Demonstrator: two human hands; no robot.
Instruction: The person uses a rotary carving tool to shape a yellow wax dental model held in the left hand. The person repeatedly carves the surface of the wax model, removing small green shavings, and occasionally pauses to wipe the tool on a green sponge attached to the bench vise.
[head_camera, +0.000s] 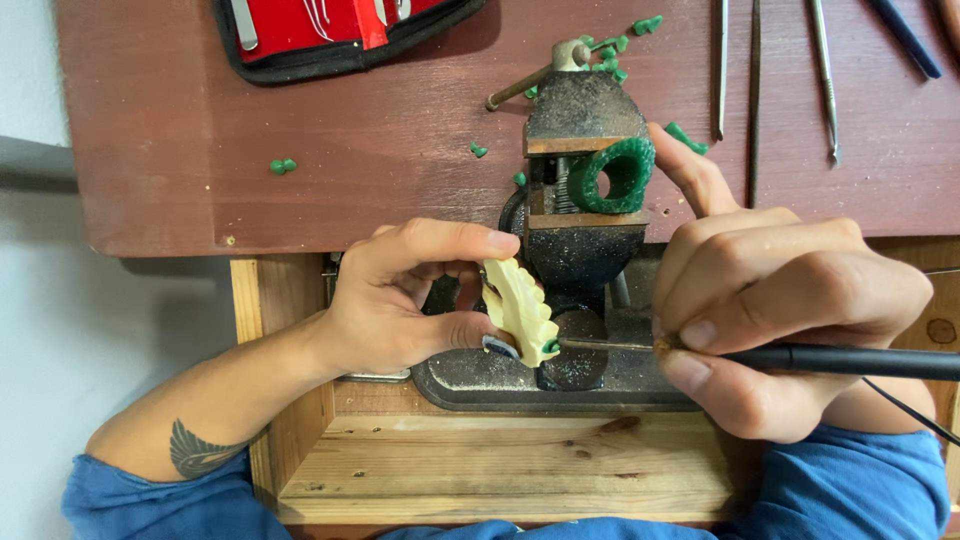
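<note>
— Right, start at your fingertips: how are you holding that cream carving?

— Your left hand has it pinched, thumb underneath and forefinger curled over the top, fingers closed firmly on its back edge. It sits just in front of the vise, low against the vise's dark base.

— And the other hand?

— Your right hand is wrapped tight round the black-handled tool, thumb and fingers clamped near its front end. The thin metal tip reaches left to a small green dab at the carving's lower corner.

— So how do you do it well?

— I'd say keep the pinch steady and brace both hands against the vise, so only the tip moves. Work lightly; the carving's scalloped edge looks fragile.

— What else is around the vise?

— A green ring is clamped in its top. Green crumbs lie scattered behind it on the red-brown board, slim metal tools lie to its right, and a red case lies to its back left.
</note>
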